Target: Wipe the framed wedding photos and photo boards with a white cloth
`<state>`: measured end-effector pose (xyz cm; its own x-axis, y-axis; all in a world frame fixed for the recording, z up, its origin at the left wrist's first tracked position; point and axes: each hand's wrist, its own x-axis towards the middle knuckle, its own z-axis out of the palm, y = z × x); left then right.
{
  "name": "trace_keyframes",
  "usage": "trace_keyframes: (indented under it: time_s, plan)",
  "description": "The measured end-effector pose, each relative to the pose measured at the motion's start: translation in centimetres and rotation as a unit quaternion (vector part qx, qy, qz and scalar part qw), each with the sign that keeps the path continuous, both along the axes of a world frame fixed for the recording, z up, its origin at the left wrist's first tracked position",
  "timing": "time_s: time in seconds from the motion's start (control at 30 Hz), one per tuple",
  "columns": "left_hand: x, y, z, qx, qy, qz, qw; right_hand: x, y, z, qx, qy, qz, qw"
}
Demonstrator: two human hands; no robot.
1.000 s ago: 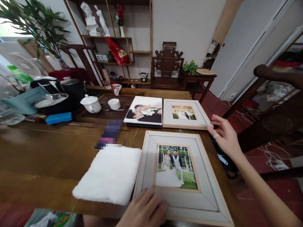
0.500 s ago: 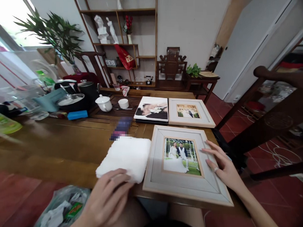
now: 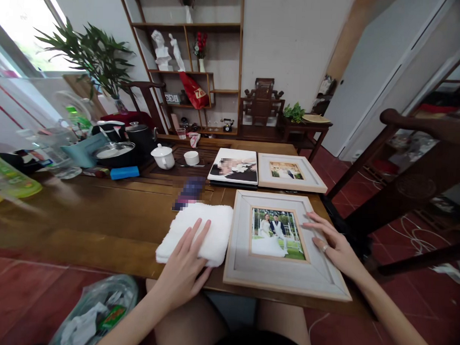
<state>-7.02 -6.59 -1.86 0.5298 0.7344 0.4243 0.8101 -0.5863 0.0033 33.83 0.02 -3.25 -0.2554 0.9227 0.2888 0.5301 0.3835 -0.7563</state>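
Observation:
A folded white towel (image 3: 175, 236) lies on the table, and my left hand (image 3: 187, 259) rests on top of it with fingers stretched out. Just right of the towel lies a pale picture frame (image 3: 241, 268) with a light wood edge, its photo (image 3: 278, 234) of two people facing up. My right hand (image 3: 338, 249), wearing a ring, lies along the frame's right side with fingers spread and touching it. Behind are a second picture frame (image 3: 316, 174) and a black-and-white photo panel (image 3: 235, 167) on a dark stack.
On the wooden table (image 3: 81, 222) stand a lidded white cup (image 3: 163, 157), a small white bowl (image 3: 192, 157), a blue block (image 3: 125, 173) and a black pot (image 3: 115, 152). A rubbish bag (image 3: 97, 314) is below the front edge. A dark chair (image 3: 406, 183) stands at right.
My left hand has moved forward from the towel's near edge onto its top, fingers now extended. My right hand stays on the frame. The view has shifted slightly.

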Motion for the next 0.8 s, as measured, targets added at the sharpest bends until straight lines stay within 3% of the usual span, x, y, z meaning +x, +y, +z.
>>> trace_keyframes:
  time_s: [0.1,0.27,0.5,0.67,0.8]
  plan:
    - [0.5,1.3,-0.3,-0.008,0.047,0.030,0.998,0.1,0.5,0.2,-0.038,0.000,0.010,0.999]
    - [-0.2,3.0,-0.2,0.076,0.087,0.049,0.992,-0.8,0.8,0.3,-0.020,-0.004,-0.008,1.000]
    - [-1.1,3.5,2.6,0.195,-0.067,0.074,0.976,-3.2,0.0,0.1,0.005,0.053,-0.040,0.998]
    - [1.8,3.8,4.0,0.191,-0.188,0.069,0.961,-5.6,0.2,0.4,0.018,0.068,-0.051,0.996]
    - [4.3,4.8,3.3,0.168,-0.145,0.030,0.975,-6.7,0.5,0.3,0.033,0.026,-0.056,0.998]
